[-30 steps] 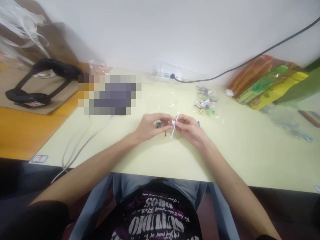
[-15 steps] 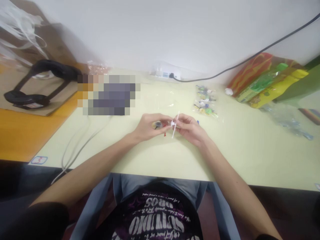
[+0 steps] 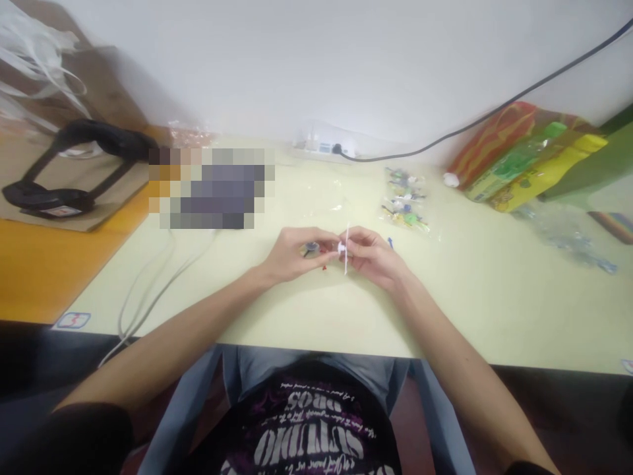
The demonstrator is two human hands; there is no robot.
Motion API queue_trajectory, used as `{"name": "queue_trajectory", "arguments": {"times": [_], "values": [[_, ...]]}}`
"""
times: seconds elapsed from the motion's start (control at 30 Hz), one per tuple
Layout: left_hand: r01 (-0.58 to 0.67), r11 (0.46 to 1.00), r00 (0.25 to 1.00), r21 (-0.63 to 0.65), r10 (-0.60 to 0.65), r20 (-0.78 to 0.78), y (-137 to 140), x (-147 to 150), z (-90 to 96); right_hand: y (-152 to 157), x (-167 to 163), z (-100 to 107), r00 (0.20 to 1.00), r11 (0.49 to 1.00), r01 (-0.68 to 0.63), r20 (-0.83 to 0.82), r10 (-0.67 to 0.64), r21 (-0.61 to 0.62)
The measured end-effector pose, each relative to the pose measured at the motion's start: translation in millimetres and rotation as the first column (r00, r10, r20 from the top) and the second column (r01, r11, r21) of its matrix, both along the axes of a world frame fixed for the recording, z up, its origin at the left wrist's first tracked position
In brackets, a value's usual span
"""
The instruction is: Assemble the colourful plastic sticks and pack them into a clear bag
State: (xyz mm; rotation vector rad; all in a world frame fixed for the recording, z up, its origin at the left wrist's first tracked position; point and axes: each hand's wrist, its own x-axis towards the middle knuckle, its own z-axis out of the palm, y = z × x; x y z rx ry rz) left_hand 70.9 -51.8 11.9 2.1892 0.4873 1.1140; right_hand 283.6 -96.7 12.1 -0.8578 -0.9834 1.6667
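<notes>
Over the table's middle, my left hand point(image 3: 294, 254) and my right hand point(image 3: 373, 257) meet fingertip to fingertip. Between them is a small white plastic piece point(image 3: 347, 260) with a long thin bar and a short hub. My left thumb and fingers pinch it at the hub side, while my right fingertips close on it beside the bar. Small parts, one dark and round point(image 3: 311, 249), show through the gap of my left hand. A little red part point(image 3: 324, 268) shows below the left fingertips. Near my right knuckles lies a small blue part point(image 3: 390, 243).
Bagged colourful plastic parts point(image 3: 405, 201) lie beyond my right hand. Bottles point(image 3: 527, 161) and a clear plastic bag point(image 3: 568, 237) are at the right. A white power strip point(image 3: 324, 144) sits by the wall. At left are a black headset-like frame point(image 3: 74, 165) and pale cables point(image 3: 143, 303).
The thin white bar has turned from slanted to nearly vertical in the picture. My hands stay together in almost the same place, and the whole view has shifted slightly.
</notes>
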Motion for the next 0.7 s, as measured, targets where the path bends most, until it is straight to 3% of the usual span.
{"name": "queue_trajectory", "arguments": {"times": [0.3, 0.7], "values": [[0.056, 0.970, 0.990, -0.237, -0.023, 0.142, -9, 9, -0.7, 0, -9, -3, 0.995, 0.999, 0.053, -0.086, -0.052, 0.008], [-0.086, 0.984, 0.982, -0.154, 0.109, 0.153, -14, 14, 0.6, -5, -22, 7, 0.989, 0.996, 0.080, -0.125, -0.074, 0.044]]}}
